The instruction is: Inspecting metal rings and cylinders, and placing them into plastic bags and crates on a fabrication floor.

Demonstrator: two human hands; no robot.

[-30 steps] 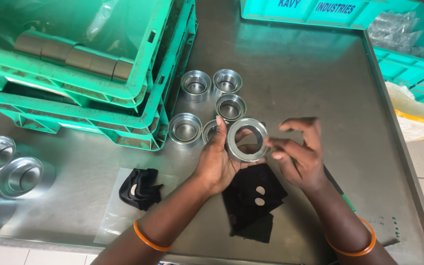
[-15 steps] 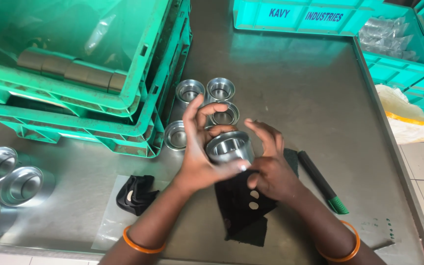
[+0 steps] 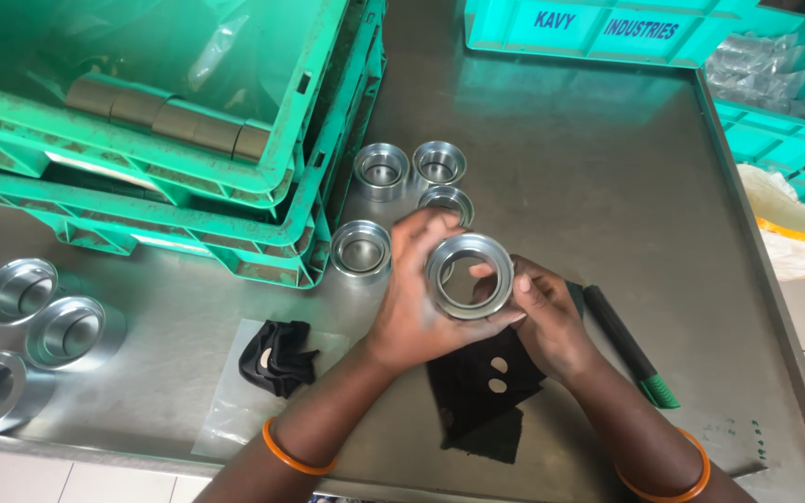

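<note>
Both hands, left hand (image 3: 412,307) and right hand (image 3: 542,317), hold metal ring (image 3: 470,276) above bench (image 3: 561,168); fingers clamped on rim. Risk: smooth rim slips, ring drops onto metal cups (image 3: 382,170) below, dents them, or rolls off bench.

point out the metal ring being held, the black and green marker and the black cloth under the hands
metal ring (image 3: 502,264), head view, on its right rim
marker (image 3: 622,339), head view, on the black barrel
black cloth (image 3: 477,396), head view, on its middle
</note>
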